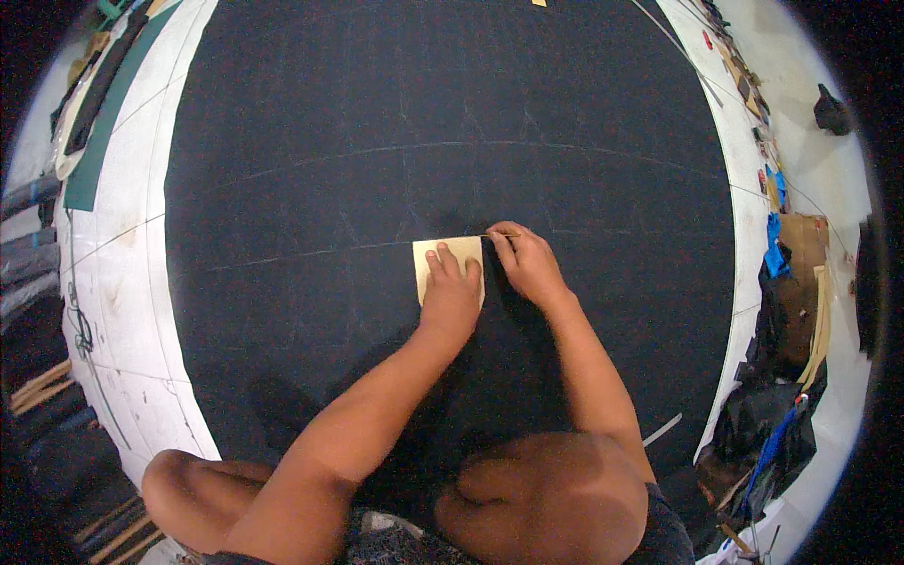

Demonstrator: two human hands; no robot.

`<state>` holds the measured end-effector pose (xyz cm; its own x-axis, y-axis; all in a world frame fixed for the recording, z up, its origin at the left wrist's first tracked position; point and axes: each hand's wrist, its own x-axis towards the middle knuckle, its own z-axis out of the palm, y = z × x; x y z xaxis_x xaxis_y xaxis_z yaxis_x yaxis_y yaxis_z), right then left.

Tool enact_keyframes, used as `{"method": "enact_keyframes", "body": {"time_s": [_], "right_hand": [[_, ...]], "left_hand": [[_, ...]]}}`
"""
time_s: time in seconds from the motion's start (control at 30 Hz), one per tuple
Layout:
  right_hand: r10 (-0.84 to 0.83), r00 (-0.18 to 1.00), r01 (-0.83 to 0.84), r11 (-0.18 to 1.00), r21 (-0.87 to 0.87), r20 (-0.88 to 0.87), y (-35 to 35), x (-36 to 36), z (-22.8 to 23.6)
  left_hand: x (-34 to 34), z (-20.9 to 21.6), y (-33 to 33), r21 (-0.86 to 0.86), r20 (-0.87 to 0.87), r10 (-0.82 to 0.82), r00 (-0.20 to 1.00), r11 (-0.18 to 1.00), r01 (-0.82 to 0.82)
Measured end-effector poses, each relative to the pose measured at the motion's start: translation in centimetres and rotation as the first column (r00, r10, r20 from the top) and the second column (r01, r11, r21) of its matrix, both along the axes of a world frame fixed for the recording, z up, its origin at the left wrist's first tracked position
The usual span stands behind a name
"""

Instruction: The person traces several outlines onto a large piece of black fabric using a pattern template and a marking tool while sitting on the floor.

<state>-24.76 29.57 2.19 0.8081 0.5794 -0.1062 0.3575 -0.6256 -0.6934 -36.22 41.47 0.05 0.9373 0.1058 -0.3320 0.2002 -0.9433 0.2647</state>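
Observation:
Dark cloth (pixel 311 207) lies spread out in front of me, with pale chalk-like lines drawn across it. A cream rectangular card (pixel 424 259) sits on the cloth, its far edge along one of those lines. My left hand (pixel 452 294) presses flat on the card, fingers spread. Just off the card's far right corner, my right hand (pixel 529 264) pinches a thin, pencil-like marking tool (pixel 508 235). Its tip is close to the card's corner; whether it touches the cloth is too small to tell.
Pale table surface (pixel 132 254) borders the cloth on both sides. A long thin ruler-like strip (pixel 683 56) lies at the far right, and a short pale strip (pixel 662 430) by my right knee. Rolled materials (pixel 28 254) are stacked at left; cardboard (pixel 800 282) and black plastic (pixel 782 424) stand at right.

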Motion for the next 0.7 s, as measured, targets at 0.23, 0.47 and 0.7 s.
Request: {"method": "enact_keyframes", "body": {"time_s": [0.23,0.47,0.7], "right_hand": [[-0.029,0.999,0.030,1.000,-0.007,0.024,0.0,-0.4,-0.4],[-0.001,0.994,-0.002,1.000,0.024,0.106,-0.3,-1.0,-1.2],[0.083,0.995,-0.090,0.987,-0.132,-0.056,-3.1,-6.0,0.1]], "left_hand": [[1.0,1.7,1.3,-0.095,0.001,0.043,0.999,0.995,-0.043],[0.8,1.1,1.5,-0.101,0.055,0.036,0.998,0.994,-0.030],[1.1,1.9,2.0,-0.110,0.042,0.037,0.998,0.993,-0.032]]}}
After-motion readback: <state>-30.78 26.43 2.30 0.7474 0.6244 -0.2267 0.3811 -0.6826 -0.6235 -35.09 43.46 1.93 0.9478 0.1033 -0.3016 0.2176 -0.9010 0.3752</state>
